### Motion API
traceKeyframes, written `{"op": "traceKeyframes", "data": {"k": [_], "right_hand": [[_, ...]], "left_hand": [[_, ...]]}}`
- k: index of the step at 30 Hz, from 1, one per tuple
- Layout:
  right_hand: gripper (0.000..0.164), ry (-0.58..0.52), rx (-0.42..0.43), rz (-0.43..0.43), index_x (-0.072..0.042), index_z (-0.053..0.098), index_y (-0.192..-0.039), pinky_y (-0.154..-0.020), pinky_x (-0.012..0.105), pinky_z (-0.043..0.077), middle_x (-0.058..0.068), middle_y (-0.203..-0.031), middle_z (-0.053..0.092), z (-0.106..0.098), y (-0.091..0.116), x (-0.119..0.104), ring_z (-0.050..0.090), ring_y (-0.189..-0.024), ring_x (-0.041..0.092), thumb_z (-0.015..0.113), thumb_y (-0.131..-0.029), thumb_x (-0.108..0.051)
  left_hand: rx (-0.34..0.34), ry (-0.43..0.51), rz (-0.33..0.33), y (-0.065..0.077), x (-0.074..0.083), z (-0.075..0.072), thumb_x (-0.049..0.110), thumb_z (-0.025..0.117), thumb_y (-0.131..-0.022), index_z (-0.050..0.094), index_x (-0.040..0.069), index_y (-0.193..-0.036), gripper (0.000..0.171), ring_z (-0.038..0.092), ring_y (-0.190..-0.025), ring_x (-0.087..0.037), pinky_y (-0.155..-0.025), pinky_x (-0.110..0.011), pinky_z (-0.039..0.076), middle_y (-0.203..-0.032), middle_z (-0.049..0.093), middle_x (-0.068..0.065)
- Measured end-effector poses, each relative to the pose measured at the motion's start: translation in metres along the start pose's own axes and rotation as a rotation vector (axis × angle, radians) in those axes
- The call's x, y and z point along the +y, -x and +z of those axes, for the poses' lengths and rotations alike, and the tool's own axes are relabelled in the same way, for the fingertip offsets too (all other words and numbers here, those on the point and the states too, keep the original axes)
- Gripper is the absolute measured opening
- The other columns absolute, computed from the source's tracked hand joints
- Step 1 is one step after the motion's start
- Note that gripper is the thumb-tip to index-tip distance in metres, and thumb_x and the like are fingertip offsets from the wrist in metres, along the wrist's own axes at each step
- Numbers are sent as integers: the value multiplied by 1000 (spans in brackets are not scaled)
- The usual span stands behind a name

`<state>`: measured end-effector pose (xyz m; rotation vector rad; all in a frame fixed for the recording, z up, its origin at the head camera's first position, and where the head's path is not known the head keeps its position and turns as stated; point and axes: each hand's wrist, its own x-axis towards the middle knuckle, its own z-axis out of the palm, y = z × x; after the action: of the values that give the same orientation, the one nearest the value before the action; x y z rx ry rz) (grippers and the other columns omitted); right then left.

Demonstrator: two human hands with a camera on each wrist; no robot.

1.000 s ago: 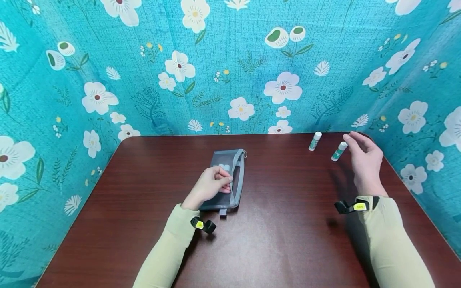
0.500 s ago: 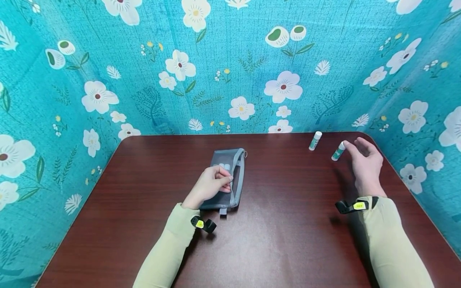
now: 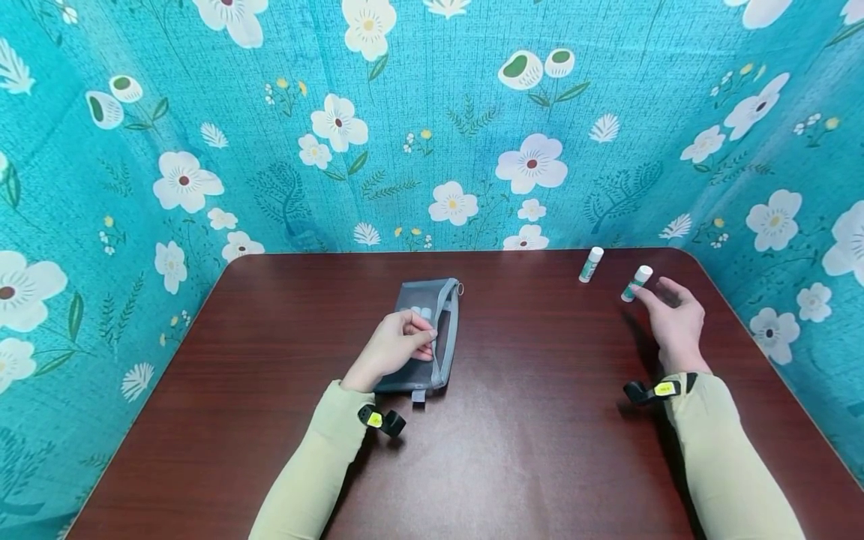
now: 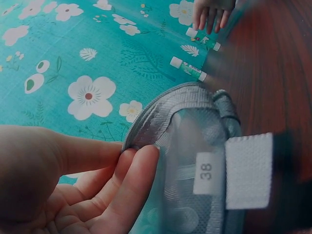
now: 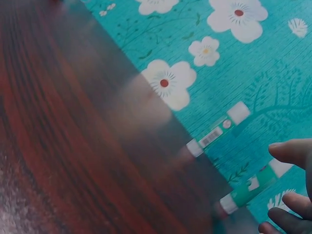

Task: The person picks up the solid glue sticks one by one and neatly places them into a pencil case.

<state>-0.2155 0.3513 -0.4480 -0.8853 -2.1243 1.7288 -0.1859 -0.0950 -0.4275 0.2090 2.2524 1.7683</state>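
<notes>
A grey mesh zipper pouch (image 3: 442,360) stands partly open on the table, its mouth facing right. My left hand (image 3: 398,341) pinches the zippered edge of its opening between thumb and fingers. White-capped sticks (image 3: 425,313) show through the mesh. At the far right two green-and-white glue sticks stand upright. My right hand (image 3: 677,322) is beside the nearer glue stick (image 3: 637,283), thumb and fingers spread around it; in the right wrist view a gap shows between the fingers and that stick. The farther glue stick (image 3: 590,265) is behind and to the left.
The dark brown wooden table (image 3: 526,420) ends at a teal floral curtain (image 3: 418,127) along the back and sides. Both glue sticks are near the table's back right corner. A small cloth tab (image 4: 248,170) sticks out from the pouch's near end.
My right hand has come down and toward me, from above the nearer glue stick's cap to beside its body. The left hand keeps its grip on the pouch, and the glue sticks have not moved.
</notes>
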Motion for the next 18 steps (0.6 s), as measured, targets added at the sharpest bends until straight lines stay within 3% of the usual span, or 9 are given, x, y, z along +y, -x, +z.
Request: {"op": "traceKeyframes", "data": {"k": [18], "right_hand": [[74, 53, -31, 42, -21, 48, -154, -114, 31, 37, 5, -155, 45, -2, -7, 10, 46, -132, 15, 78, -90, -42]], "left_hand": [[-5, 3, -9, 0, 2, 0, 5, 70, -97, 64, -3, -102, 11, 70, -69, -21, -69, -34, 63, -81, 66, -15]]}}
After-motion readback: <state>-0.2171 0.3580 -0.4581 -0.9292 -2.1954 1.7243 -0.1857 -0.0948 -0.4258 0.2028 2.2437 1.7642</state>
